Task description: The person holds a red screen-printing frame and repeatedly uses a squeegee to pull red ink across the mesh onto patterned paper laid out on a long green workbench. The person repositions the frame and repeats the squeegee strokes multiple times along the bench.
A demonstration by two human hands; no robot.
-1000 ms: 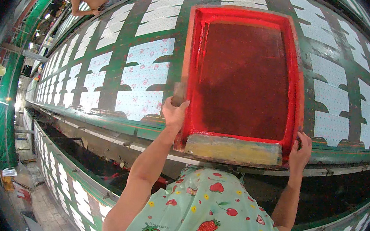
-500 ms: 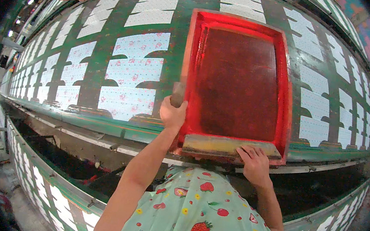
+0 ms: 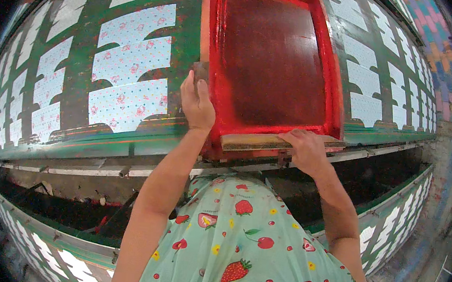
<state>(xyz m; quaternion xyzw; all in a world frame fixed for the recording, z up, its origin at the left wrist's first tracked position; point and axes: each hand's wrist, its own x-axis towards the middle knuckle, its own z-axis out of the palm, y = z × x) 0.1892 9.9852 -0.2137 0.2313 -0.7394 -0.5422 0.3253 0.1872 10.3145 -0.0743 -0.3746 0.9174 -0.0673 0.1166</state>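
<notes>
One red frame; long axis points away; wooden bar crosswise, near end

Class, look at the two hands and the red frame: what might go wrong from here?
Only the right hand touches the yellowish board at the near end of the red frame, so the board might tilt or slip. The frame's inner walls look glossy, perhaps wet, so red could smear onto the left hand at its left side, or mark the patterned white pieces nearby.
</notes>
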